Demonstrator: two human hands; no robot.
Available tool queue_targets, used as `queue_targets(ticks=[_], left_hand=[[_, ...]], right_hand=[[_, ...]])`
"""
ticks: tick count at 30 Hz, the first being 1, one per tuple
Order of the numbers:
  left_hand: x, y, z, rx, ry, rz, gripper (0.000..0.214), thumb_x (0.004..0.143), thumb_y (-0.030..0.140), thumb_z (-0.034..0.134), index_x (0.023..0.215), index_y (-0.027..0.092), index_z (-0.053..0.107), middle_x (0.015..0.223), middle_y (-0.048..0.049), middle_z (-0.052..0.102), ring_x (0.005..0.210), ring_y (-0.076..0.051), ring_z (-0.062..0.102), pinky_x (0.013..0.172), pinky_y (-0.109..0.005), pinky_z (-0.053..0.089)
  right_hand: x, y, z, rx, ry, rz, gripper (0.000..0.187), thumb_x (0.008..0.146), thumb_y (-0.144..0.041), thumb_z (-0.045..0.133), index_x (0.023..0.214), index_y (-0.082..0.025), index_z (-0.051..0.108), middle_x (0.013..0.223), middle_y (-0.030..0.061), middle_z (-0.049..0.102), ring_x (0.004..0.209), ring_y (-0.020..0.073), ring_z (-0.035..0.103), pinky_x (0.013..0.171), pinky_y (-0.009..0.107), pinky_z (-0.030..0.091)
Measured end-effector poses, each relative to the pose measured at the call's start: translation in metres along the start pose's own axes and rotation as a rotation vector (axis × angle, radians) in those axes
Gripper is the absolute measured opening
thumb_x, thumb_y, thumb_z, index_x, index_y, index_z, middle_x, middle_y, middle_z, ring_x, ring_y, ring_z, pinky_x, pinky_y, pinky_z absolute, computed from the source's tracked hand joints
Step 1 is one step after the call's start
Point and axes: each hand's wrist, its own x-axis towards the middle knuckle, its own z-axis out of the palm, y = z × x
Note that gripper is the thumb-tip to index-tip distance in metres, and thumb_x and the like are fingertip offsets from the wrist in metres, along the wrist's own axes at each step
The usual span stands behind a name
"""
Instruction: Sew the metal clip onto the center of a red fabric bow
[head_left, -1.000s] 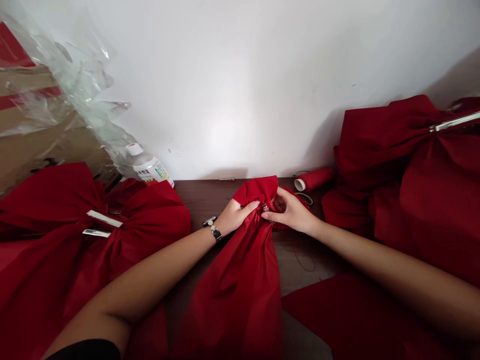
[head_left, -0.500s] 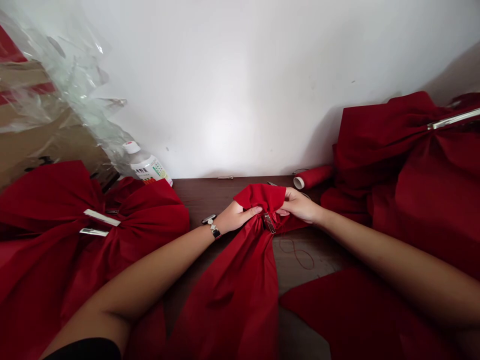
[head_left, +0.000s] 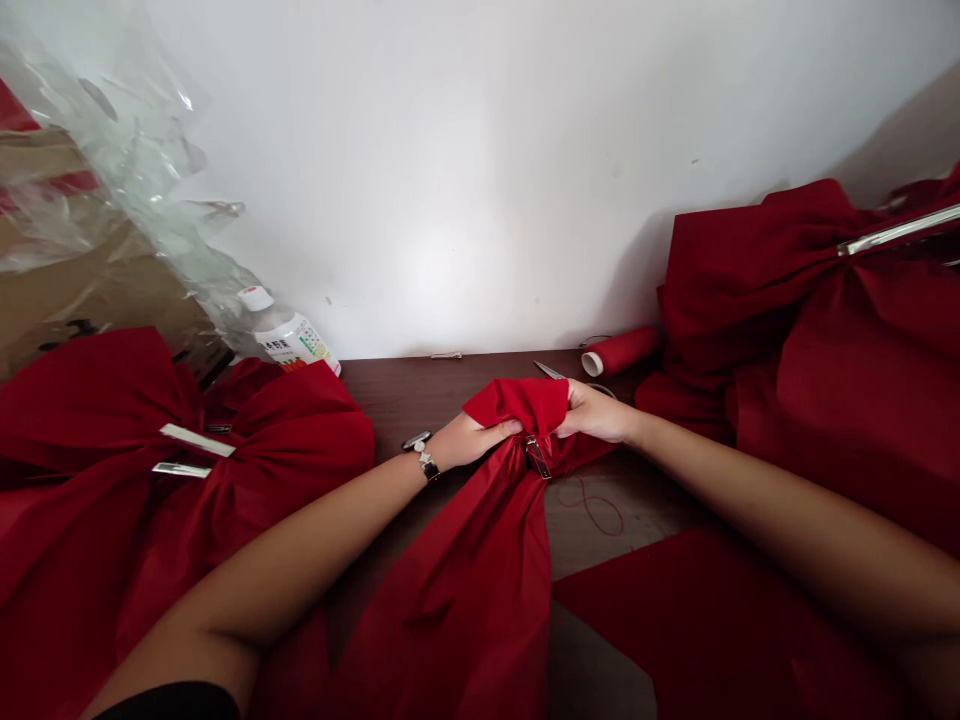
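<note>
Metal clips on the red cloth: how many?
4, and folds may hide more. The left bunch has a clip and a second clip; the middle bunch, between the left hand and right hand, has a third clip; the right bunch has a fourth clip.

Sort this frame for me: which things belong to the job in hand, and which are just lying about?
In use: left hand, right hand, gathered red cloth, metal clip.
Lying about: scissors, red thread spool, plastic bottle, clear plastic sheet, clipped red bundles.
</note>
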Motion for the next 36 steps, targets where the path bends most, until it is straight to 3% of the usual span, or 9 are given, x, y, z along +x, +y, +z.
queue_targets(ticks=[7,12,16,18,21,25,30,33,36], left_hand=[[0.002,-0.003,-0.001,-0.012,-0.015,-0.004,0.05,0.085,0.053,0.05,0.118,0.017,0.059,0.112,-0.0085,0.068,0.121,-0.025,0.052,0.108,-0.039,0.036],[0.001,-0.005,-0.003,-0.031,0.002,-0.03,0.048,0.087,0.05,0.049,0.12,0.016,0.057,0.118,-0.0086,0.066,0.12,-0.024,0.054,0.106,-0.038,0.038],[-0.001,-0.003,0.0,-0.016,-0.007,-0.028,0.043,0.087,0.046,0.051,0.118,0.016,0.057,0.12,-0.0078,0.065,0.119,-0.022,0.055,0.105,-0.036,0.039],[-0.001,-0.002,0.001,-0.017,-0.017,-0.022,0.041,0.087,0.043,0.051,0.117,0.016,0.057,0.122,-0.0079,0.064,0.117,-0.022,0.056,0.105,-0.035,0.04],[0.0,-0.001,0.001,-0.002,-0.014,-0.005,0.04,0.087,0.042,0.051,0.117,0.016,0.056,0.123,-0.0081,0.064,0.117,-0.021,0.056,0.106,-0.035,0.039],[0.0,-0.002,0.002,0.026,0.01,-0.018,0.044,0.086,0.044,0.053,0.119,0.016,0.055,0.125,-0.0098,0.062,0.121,-0.023,0.053,0.108,-0.036,0.037],[0.0,-0.004,0.002,0.034,0.016,-0.018,0.044,0.086,0.045,0.054,0.119,0.016,0.055,0.125,-0.0104,0.062,0.121,-0.023,0.053,0.109,-0.037,0.036],[0.0,-0.004,0.002,0.05,0.019,-0.025,0.045,0.085,0.045,0.054,0.119,0.016,0.056,0.125,-0.0103,0.062,0.12,-0.024,0.053,0.109,-0.039,0.035],[0.0,-0.004,0.001,0.041,0.01,-0.029,0.043,0.086,0.045,0.053,0.119,0.017,0.057,0.124,-0.0093,0.063,0.12,-0.024,0.054,0.109,-0.037,0.036]], right_hand=[[0.0,-0.01,0.007,-0.02,0.015,-0.08,0.031,0.067,-0.032,0.069,0.061,-0.014,0.044,0.044,-0.0061,0.042,0.042,0.0026,0.032,0.043,0.017,0.022],[0.002,-0.022,-0.004,-0.004,0.246,0.079,0.03,0.066,-0.035,0.07,0.073,-0.016,0.048,0.048,-0.0067,0.04,0.041,0.0031,0.031,0.04,0.015,0.018],[-0.006,-0.048,-0.025,-0.389,0.373,0.162,0.018,0.081,-0.031,0.058,0.075,-0.015,0.052,0.045,-0.005,0.041,0.039,0.0053,0.031,0.04,0.019,0.022],[-0.017,-0.068,-0.033,-0.635,0.456,0.068,0.014,0.085,-0.026,0.055,0.076,-0.015,0.055,0.051,-0.0011,0.05,0.045,0.0079,0.041,0.045,0.021,0.03],[-0.039,-0.101,-0.037,-0.748,0.691,-0.26,0.01,0.087,-0.017,0.053,0.078,-0.014,0.055,0.069,0.0022,0.058,0.058,0.0071,0.049,0.056,0.022,0.037],[-0.065,-0.131,-0.034,-0.425,0.741,-0.515,0.014,0.093,-0.019,0.048,0.081,-0.013,0.054,0.082,0.0046,0.061,0.07,0.0074,0.058,0.066,0.026,0.043],[-0.071,-0.139,-0.025,0.114,0.506,-0.456,0.037,0.1,-0.015,0.023,0.077,-0.017,0.052,0.09,-0.0032,0.064,0.095,0.0061,0.062,0.089,0.032,0.044],[-0.073,-0.143,-0.013,0.222,0.51,-0.428,0.049,0.102,-0.017,0.011,0.08,-0.018,0.055,0.083,-0.0088,0.061,0.066,-0.0035,0.054,0.074,0.024,0.043],[-0.084,-0.148,-0.007,0.107,0.561,-0.458,0.05,0.101,-0.017,0.011,0.087,-0.023,0.059,0.077,-0.0084,0.058,0.042,-0.0029,0.026,0.049,0.025,0.028]])
